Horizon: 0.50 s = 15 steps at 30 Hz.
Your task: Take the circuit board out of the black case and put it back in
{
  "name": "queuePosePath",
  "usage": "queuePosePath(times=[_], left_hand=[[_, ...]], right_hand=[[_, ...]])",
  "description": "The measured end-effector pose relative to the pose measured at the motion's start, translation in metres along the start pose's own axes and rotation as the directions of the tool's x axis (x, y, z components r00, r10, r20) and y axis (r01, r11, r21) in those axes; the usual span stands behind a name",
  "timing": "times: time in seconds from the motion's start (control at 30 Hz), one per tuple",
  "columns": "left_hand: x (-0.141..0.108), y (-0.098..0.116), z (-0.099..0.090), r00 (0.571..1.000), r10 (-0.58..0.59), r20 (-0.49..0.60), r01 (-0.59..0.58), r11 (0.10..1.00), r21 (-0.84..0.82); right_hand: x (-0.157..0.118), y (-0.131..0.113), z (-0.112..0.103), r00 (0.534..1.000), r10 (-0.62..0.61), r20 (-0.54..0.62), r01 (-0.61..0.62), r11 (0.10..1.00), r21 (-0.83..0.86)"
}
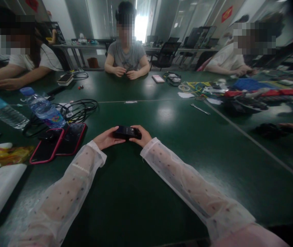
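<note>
Both my hands hold a small black box-shaped device (pixel 126 132) above the green table (pixel 136 192). Its upper face is dark with small light marks; I cannot make out its exact kind. My left hand (pixel 107 138) grips the left end, thumb along the near side and fingers behind. On the right end, my right hand (pixel 143 136) closes with its fingers over the top and the thumb at the near edge. Sheer white dotted sleeves cover both forearms. Nearest my left hand lie two dark-screened phones, one a red-edged phone (pixel 71 139) partly under a pink-edged phone (pixel 47 145).
Two water bottles, one with a blue cap (pixel 45 108), lean at the left near coiled black cables (pixel 84 108). A white case (pixel 1 192) lies near left. A wrench (pixel 200 109) and piled cables and tools (pixel 259 91) are at right. Several people sit around the table.
</note>
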<state>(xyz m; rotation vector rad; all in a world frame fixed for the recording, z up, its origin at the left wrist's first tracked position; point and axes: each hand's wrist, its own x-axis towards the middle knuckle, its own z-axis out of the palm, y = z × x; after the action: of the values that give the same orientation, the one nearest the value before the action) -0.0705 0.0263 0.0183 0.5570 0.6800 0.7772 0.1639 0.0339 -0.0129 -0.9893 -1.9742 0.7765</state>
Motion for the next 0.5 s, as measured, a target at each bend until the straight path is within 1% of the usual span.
queuePosePath(times=[0.27, 0.4, 0.5], left_hand=[[0.0014, 0.0005, -0.0007, 1.0, -0.018, -0.004, 0.018, 1.0, -0.01], [0.0025, 0.0019, -0.0015, 1.0, -0.029, -0.001, 0.029, 0.999, -0.033], [0.0043, 0.0022, -0.0033, 0.999, -0.019, 0.036, 0.02, 0.999, -0.038]], right_hand=[[0.0008, 0.0031, 0.0012, 1.0, -0.008, -0.029, 0.009, 1.0, 0.021], [-0.0004, 0.0053, 0.0029, 0.997, 0.046, -0.065, -0.037, 0.99, 0.135], [0.0009, 0.0058, -0.0006, 0.992, 0.075, -0.106, -0.048, 0.972, 0.231]])
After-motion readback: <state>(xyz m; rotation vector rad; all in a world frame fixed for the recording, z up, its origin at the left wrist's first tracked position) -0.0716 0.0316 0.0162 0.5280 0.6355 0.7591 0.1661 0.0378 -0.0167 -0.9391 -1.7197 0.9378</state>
